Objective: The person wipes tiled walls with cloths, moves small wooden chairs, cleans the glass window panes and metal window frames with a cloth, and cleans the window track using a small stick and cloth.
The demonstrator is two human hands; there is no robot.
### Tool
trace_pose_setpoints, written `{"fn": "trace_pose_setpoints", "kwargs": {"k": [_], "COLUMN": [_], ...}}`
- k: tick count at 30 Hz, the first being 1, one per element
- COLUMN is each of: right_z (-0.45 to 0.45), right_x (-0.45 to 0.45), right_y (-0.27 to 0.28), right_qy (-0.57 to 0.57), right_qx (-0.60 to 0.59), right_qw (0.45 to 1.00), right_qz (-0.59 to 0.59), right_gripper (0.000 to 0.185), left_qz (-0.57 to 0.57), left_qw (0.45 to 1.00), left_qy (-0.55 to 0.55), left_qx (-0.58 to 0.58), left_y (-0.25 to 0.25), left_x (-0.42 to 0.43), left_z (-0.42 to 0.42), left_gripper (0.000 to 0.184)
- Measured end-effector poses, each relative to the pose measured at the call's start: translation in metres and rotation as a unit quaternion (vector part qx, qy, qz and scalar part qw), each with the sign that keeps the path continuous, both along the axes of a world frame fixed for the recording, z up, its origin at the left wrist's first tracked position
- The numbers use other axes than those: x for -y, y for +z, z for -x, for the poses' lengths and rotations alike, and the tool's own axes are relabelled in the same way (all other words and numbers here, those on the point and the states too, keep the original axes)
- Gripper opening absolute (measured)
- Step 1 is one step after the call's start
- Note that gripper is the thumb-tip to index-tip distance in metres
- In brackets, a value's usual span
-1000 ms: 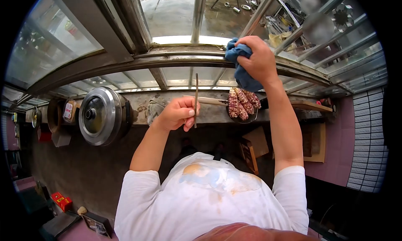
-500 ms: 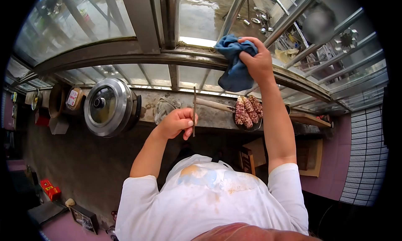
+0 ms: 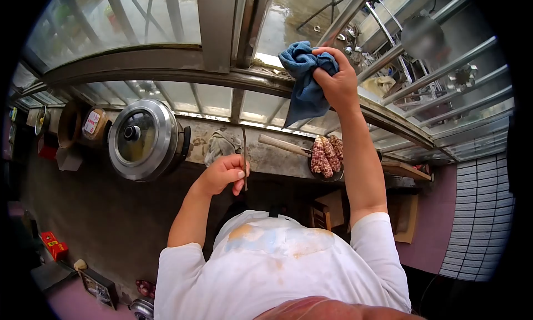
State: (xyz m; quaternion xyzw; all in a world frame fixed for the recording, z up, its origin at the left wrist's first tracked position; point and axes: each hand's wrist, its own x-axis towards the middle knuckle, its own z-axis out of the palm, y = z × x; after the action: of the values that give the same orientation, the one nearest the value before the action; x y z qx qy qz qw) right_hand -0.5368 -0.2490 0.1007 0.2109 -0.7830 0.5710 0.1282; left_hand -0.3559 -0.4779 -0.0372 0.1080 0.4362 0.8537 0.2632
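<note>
My right hand (image 3: 338,78) grips a bunched blue cloth (image 3: 305,81) at the window track (image 3: 266,80); a pointed end of the cloth hangs below the frame. Whether the cloth touches the track is hard to make out. Lower and to the left, my left hand (image 3: 223,174) is closed around a thin dark stick (image 3: 244,148), held roughly upright in front of my body. Behind that hand a crumpled grey rag (image 3: 222,145) lies on the concrete ledge (image 3: 258,160).
A lidded steel pot (image 3: 143,139) stands on the ledge at left, with a labelled jar (image 3: 95,123) beyond it. Speckled corn cobs (image 3: 326,156) fill a dark pan with a pale handle (image 3: 282,144). Metal bars (image 3: 383,61) cross the window opening at right.
My right hand and the blue cloth have shifted slightly left. My left hand has moved slightly left and down with the stick. The camera view has shifted a little.
</note>
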Motion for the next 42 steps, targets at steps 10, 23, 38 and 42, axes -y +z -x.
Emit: {"fn": "trace_pose_setpoints", "kwargs": {"k": [10,23,38,42], "right_z": [-0.023,-0.099,-0.088,-0.070], "right_x": [-0.025,-0.047,-0.003,-0.005], "right_y": [0.009,-0.053,-0.108,-0.090], "right_qy": [0.001,0.051,0.194,0.300], "right_qx": [-0.088,-0.094,-0.016,-0.012], "right_qw": [0.994,0.986,0.960,0.927], "right_qz": [0.058,-0.126,-0.200,-0.226], "right_gripper": [0.031,0.043,0.066,0.062], "left_qz": [0.069,-0.127,-0.146,-0.201], "left_qw": [0.996,0.990,0.963,0.941], "left_qy": [0.059,0.017,0.205,0.233], "left_qx": [0.006,-0.066,0.094,0.139], "left_y": [0.001,-0.023,-0.045,-0.051], "left_x": [0.028,-0.023,-0.070,-0.064], "left_z": [-0.018,0.031,0.050,0.047], "left_gripper": [0.010,0.008,0.012,0.015]}}
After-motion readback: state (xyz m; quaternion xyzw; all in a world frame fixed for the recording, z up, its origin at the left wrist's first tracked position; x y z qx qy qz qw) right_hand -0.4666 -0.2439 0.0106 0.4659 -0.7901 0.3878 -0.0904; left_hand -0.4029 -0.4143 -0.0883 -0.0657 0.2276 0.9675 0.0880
